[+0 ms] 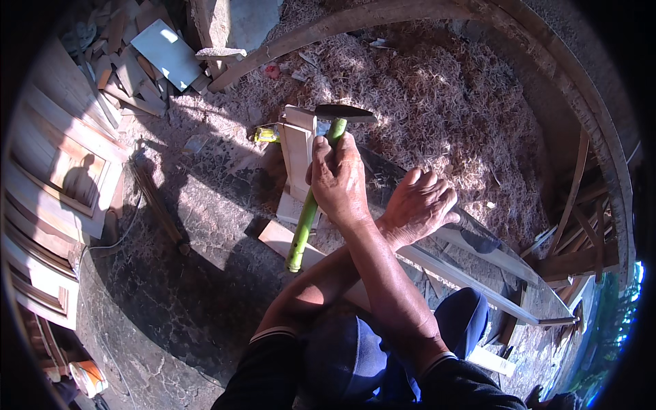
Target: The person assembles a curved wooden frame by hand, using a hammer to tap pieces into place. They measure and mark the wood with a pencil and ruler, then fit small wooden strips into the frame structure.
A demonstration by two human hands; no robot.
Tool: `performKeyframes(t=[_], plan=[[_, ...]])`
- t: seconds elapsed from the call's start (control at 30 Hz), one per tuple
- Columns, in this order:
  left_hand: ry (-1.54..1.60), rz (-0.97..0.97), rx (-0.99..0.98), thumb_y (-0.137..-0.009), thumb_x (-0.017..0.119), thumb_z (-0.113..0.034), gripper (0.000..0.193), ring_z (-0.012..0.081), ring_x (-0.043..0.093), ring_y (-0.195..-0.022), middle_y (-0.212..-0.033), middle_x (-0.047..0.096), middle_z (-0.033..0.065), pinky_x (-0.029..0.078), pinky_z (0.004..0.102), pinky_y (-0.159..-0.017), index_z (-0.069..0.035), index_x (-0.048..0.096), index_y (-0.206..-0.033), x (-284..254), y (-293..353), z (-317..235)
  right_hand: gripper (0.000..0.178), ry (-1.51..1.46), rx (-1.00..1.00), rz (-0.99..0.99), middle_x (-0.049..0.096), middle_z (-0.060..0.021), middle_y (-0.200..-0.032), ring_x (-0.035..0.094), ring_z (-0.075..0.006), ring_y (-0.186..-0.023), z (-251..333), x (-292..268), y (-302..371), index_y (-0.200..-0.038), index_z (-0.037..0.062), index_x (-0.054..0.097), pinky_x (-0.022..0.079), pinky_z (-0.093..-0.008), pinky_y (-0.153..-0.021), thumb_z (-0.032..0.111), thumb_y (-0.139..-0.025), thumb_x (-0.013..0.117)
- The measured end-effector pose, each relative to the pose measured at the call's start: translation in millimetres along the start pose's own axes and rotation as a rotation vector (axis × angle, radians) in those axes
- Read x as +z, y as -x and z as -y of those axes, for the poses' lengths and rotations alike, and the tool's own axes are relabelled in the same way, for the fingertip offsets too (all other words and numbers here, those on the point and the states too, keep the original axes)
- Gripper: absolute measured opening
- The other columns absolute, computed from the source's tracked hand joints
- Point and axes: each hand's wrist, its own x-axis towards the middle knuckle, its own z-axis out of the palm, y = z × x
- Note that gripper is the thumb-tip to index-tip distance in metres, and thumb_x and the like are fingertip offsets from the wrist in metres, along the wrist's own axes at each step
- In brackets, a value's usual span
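Observation:
My forearms cross, the right one over the left. My right hand (339, 179) is wrapped round the green handle of a hammer (301, 236), close below its dark metal head. That head is just right of the top of a pale wooden piece (298, 154), which has narrow strips along it; whether they touch, I cannot tell. Out to the right, my left hand (418, 208) has its fingers curled above a long wooden beam (471, 280). What it grips, if anything, is hidden. A pale board (283, 239) lies partly under my left forearm.
Wood shavings (437, 102) heap up at the far side, bordered by a large curved wooden strip (567, 68). Panelled wooden doors (75, 164) stand at left, near a scrap-wood pile (130, 75). A yellow packet (266, 134) and a thin wooden bar (156, 198) lie on the ground.

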Motion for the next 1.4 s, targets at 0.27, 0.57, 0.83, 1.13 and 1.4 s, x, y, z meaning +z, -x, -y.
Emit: performKeyframes(t=[0.27, 0.57, 0.83, 1.13, 1.4], plan=[[0.018, -0.01, 0.004, -0.086, 0.068, -0.056, 0.042, 0.0178, 0.054, -0.094, -0.087, 0.059, -0.0014, 0.035, 0.0425, -0.092, -0.016, 0.063, -0.093, -0.5, -1.6, 0.6, 0.027, -0.161, 0.037, -0.022, 0.058, -0.0044, -0.062, 0.059, -0.0132, -0.054, 5.1, -2.5, -1.2, -0.098, 0.0029, 0.046, 0.048, -0.0308, -0.053, 0.028, -0.107, 0.05], [-0.007, 0.081, 0.003, -0.084, 0.069, -0.056, 0.044, 0.0192, 0.053, -0.097, -0.09, 0.06, -0.0009, 0.036, 0.0433, -0.092, -0.014, 0.063, -0.095, -10.7, -2.1, -0.2, 0.026, -0.246, -0.024, 0.158, 0.059, -0.0063, -0.063, 0.061, -0.0138, -0.057, 51.6, -63.6, 9.7, -0.098, 0.0024, 0.048, 0.047, -0.0324, -0.052, 0.027, -0.106, 0.053], [0.052, 0.167, -0.053, -0.089, 0.067, -0.05, 0.04, 0.0188, 0.056, -0.114, -0.108, 0.066, 0.0007, 0.036, 0.0463, -0.101, -0.015, 0.066, -0.109, -10.2, 1.6, -0.9, 0.04, -0.251, -0.038, -0.144, 0.053, 0.0, -0.064, 0.04, -0.0028, -0.045, 90.2, -156.2, 80.0, -0.124, -0.0058, 0.055, 0.03, -0.0179, -0.04, 0.03, -0.105, 0.055], [0.116, 0.026, -0.086, -0.078, 0.08, -0.048, 0.04, 0.0212, 0.058, -0.091, -0.088, 0.062, 0.0017, 0.037, 0.0433, -0.095, -0.013, 0.065, -0.089, -15.1, -6.3, -7.6, 0.052, -0.173, -0.14, -0.303, 0.058, -0.0124, -0.097, 0.042, -0.0038, -0.047, 50.7, -273.6, 152.7, -0.137, -0.0094, 0.043, 0.03, -0.0183, -0.039, 0.029, -0.103, 0.056], [0.08, 0.351, -0.047, -0.082, 0.078, -0.039, 0.036, 0.0249, 0.062, -0.092, -0.087, 0.066, 0.0054, 0.04, 0.0429, -0.095, -0.011, 0.064, -0.101, -33.6, -27.7, -15.7, 0.052, 0.081, -0.069, -0.725, 0.041, 0.0012, -0.059, 0.033, -0.0048, -0.048, 20.4, -406.0, 233.3, -0.134, -0.0046, 0.045, 0.023, -0.0233, -0.045, 0.04, -0.108, 0.044]])
